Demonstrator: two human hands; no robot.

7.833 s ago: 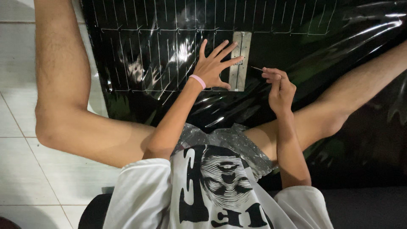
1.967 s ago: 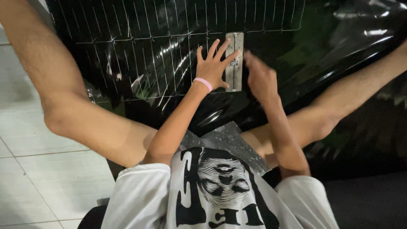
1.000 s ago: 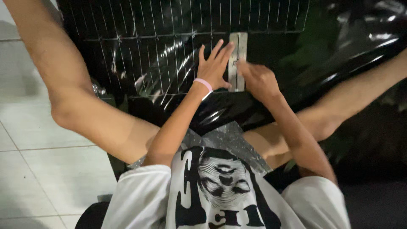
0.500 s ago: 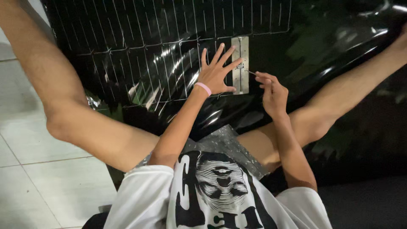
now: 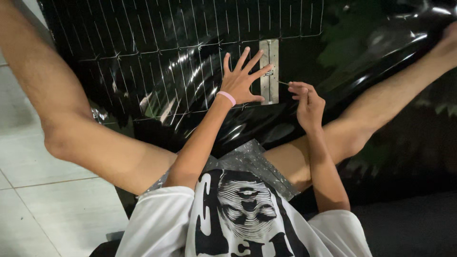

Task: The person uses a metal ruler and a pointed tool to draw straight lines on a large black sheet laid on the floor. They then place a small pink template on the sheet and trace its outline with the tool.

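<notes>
Ruler: a flat metal ruler (image 5: 269, 71) lay upright in the view on a glossy black sheet, its long sides running away from the person, just right of the grid of pale scored lines.
Thin tool: a slim pointed tool (image 5: 284, 83) stuck out leftward from the right hand, its tip at or just beside the ruler's right edge; too thin to tell whether it was a blade or a pen.
Right hand: the right hand (image 5: 308, 101) was closed in a pinch on the thin tool, thumb and fingers bunched together, knuckles up, just right of the ruler's lower half.
Left hand: the left hand (image 5: 241, 81) lay flat with fingers spread wide apart, palm down on the sheet, fingertips reaching onto the ruler's left edge and pressing it; it gripped nothing.
Wristband: a pink wristband (image 5: 227, 97) circled the left wrist.
Black sheet: the shiny black sheet (image 5: 157, 57) covered the floor ahead of the person, wrinkled and reflective, marked with rows and columns of pale lines forming small rectangles.
Legs: bare legs stretched out on either side, the left leg (image 5: 71, 123) over the sheet's left edge, the right leg (image 5: 381, 104) across the sheet.
Clothing: a white T-shirt (image 5: 238, 223) with a black printed design.
Floor: pale floor tiles (image 5: 43, 200) showed at lower left.
</notes>
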